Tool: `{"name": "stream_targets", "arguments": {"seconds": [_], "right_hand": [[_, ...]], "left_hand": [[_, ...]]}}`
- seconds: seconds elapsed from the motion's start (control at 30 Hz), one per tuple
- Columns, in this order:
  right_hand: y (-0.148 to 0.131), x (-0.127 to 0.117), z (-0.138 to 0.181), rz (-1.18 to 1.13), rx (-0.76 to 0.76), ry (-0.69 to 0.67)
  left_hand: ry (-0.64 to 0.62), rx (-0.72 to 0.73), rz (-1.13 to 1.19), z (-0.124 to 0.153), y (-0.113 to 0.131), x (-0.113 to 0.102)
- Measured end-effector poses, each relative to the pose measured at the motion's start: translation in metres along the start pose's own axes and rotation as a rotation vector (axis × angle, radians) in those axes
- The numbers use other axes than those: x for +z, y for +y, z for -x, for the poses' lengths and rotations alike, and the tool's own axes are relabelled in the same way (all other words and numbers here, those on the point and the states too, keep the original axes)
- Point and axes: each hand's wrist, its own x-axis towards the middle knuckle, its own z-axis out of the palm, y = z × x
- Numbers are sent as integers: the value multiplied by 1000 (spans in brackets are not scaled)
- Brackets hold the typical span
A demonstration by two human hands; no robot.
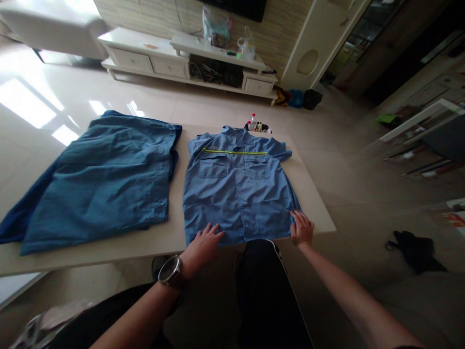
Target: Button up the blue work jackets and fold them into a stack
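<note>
A blue short-sleeved work shirt (232, 194) lies front up on the table, with two chest pockets and a yellow-green stripe. Its collar points away from me. My left hand (202, 247), with a watch (169, 269) on the wrist, rests on the shirt's bottom hem, left of the middle, fingers spread. At the lower right edge of the shirt, my right hand (302, 229) lies with its fingers stretched out, touching the cloth. To the left, more blue garments (105, 179) lie stacked; a buttoned edge shows on the top one.
The pale table (316, 203) ends just beyond the shirt on the right. Behind it stands a bottle with a red cap (253, 121). A white TV cabinet (169, 68) is along the far wall. A black item (414, 252) lies on the floor at right.
</note>
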Motion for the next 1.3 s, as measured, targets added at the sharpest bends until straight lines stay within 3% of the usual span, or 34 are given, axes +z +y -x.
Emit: {"name": "stream_targets", "arguments": {"seconds": [0.83, 1.3], "right_hand": [[-4, -5, -1, -28, 15, -18], [0, -2, -2, -46, -13, 29]], "left_hand": [[162, 76, 6, -2, -1, 14], [129, 44, -76, 8, 12, -6]]}}
